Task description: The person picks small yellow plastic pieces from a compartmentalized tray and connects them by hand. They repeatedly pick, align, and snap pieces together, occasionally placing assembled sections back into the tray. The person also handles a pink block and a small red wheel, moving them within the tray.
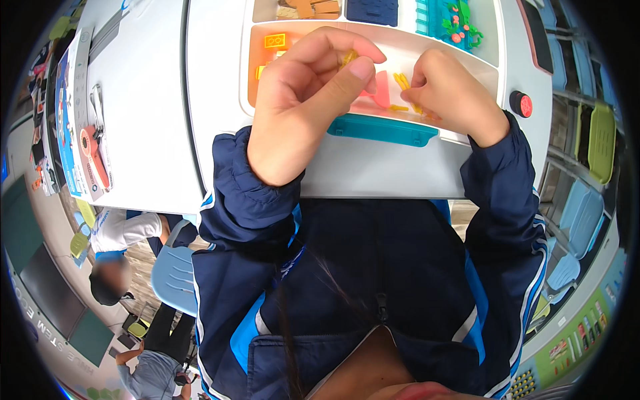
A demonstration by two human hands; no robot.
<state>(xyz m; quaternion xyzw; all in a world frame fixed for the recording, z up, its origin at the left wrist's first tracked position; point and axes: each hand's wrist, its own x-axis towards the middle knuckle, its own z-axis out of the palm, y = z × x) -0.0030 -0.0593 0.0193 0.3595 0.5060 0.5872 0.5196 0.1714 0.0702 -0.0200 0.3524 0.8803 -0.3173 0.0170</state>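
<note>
My left hand (303, 93) is raised over a white sorting tray (490, 85), its fingers curled round a small translucent yellow piece (348, 59). Most of that piece is hidden by the thumb and forefinger. Inside the near compartment, my right hand (448, 87) has its fingertips pinched at some thin yellow pieces (401, 81). Whether one is gripped there, I cannot make out. A flat pink piece (382, 90) lies between the two hands. Yellow building bricks (275, 41) sit at the compartment's left end, partly behind my left hand.
Farther compartments hold brown pieces (310, 9), dark blue plates (372, 11) and teal and green plant parts (457, 27). A teal bar (383, 131) lies along the tray's near edge. A round black-and-red object (522, 104) stands at the right. Two people are at the lower left.
</note>
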